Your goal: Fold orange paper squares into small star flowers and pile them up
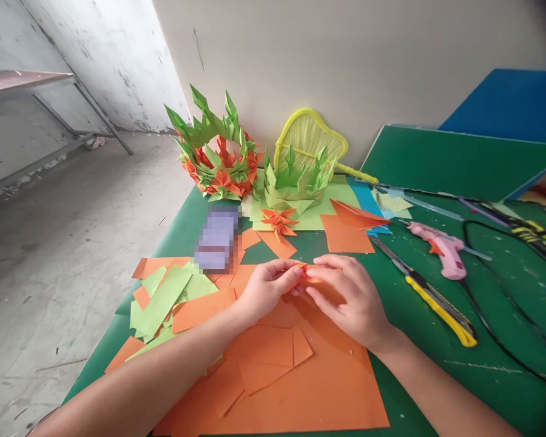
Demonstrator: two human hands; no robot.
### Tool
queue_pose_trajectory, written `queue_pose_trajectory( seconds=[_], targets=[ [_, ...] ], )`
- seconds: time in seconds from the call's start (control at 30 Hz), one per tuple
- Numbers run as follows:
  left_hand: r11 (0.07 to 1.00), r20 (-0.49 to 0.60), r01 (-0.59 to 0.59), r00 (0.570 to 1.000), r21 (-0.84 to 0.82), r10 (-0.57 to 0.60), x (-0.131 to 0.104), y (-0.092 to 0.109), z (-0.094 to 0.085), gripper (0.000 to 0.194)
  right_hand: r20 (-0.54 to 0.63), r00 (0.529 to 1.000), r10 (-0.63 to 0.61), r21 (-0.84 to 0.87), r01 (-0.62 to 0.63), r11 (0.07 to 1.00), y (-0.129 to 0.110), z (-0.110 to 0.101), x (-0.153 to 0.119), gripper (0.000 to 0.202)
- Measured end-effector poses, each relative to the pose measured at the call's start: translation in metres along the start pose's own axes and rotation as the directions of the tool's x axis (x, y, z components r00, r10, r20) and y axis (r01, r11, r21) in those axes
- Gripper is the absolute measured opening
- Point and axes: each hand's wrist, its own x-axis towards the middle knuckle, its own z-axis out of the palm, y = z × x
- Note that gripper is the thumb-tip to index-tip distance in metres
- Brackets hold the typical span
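My left hand (270, 282) pinches a small folded piece of orange paper (304, 271) between thumb and fingers. From the other side, my right hand (352, 297) has its fingertips on the same piece, fingers curled in. Both hands are above a large orange sheet (346, 382), on which smaller orange pieces (264, 349) lie loose. Just beyond the hands sits a folded orange paper flower (279, 223). The fingers partly hide the piece, so its exact shape is unclear.
Green and orange paper crowns (222, 182) stand at the back, beside a light green one (295, 188). Green paper scraps (161, 303) lie left. To the right are a yellow utility knife (441, 312) and a pink glue gun (441, 246) with a black cord (482, 315).
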Motion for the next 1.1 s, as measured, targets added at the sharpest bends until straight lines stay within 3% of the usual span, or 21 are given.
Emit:
queue_pose_trajectory(
  seconds=[0.13,0.27,0.63,0.87,1.1],
  targets=[
    [1.0,0.013,-0.001,1.0,0.031,0.001,0.0,0.001,0.001,0.04,0.049,0.958,0.282,0.234,-0.285,0.93,0.0,0.004,-0.003,0.021],
    [0.998,0.03,-0.032,0.999,0.061,0.03,0.0,-0.002,0.001,0.041,0.122,0.913,0.389,0.326,-0.407,0.853,0.0,0.009,-0.004,0.011],
    [0.997,0.021,-0.029,0.999,0.07,0.027,-0.004,0.003,0.005,0.028,0.029,0.989,0.147,0.193,-0.15,0.97,-0.005,0.008,-0.001,0.015],
    [0.996,0.052,-0.083,0.995,0.025,0.082,-0.006,0.006,0.008,0.024,-0.002,0.993,0.121,0.198,-0.118,0.973,-0.008,0.009,-0.001,0.017],
    [0.993,0.008,-0.101,0.995,0.066,0.1,-0.009,0.006,0.013,0.016,-0.022,0.991,0.132,0.208,-0.125,0.97,-0.011,0.01,0.0,0.015]
  ],
)
